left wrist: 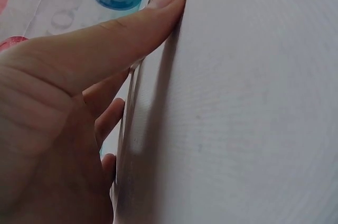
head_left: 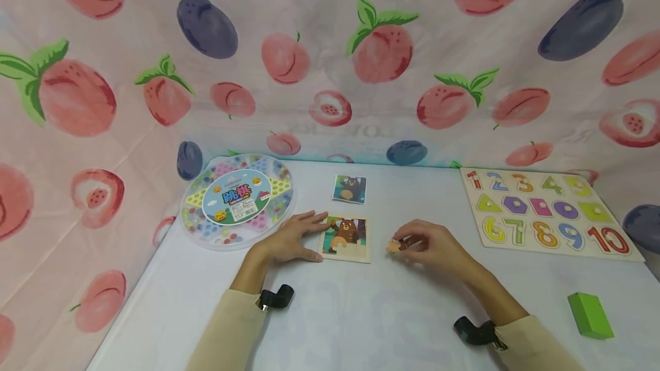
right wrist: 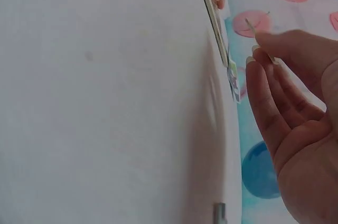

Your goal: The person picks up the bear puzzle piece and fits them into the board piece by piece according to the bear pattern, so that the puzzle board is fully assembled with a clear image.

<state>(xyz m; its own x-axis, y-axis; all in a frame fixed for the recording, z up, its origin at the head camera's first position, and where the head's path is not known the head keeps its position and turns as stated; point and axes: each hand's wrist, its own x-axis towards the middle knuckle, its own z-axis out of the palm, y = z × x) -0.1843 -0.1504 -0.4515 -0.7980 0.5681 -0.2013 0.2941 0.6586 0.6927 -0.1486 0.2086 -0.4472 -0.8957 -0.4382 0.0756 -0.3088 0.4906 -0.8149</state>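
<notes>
A small square bear jigsaw puzzle in a wooden tray (head_left: 356,251) lies flat on the white table; bare wood shows at its lower part. My left hand (head_left: 289,239) rests at the tray's left side, thumb at the lower left corner and fingers spread along the edge. In the left wrist view, the thumb (left wrist: 132,34) touches the tray's side. To the right of the tray, my right hand (head_left: 433,245) pinches a jigsaw piece (head_left: 393,245), orange and brown, between thumb and fingertips. The right wrist view shows this thin piece (right wrist: 251,27) edge-on, above the table.
A bear picture card (head_left: 350,189) lies behind the tray. On the left sits a round Chinese checkers set (head_left: 237,202). A number-and-shape board (head_left: 549,216) lies at the right, with a green block (head_left: 590,315) nearer the front. A fruit-patterned cloth (head_left: 330,62) hangs behind.
</notes>
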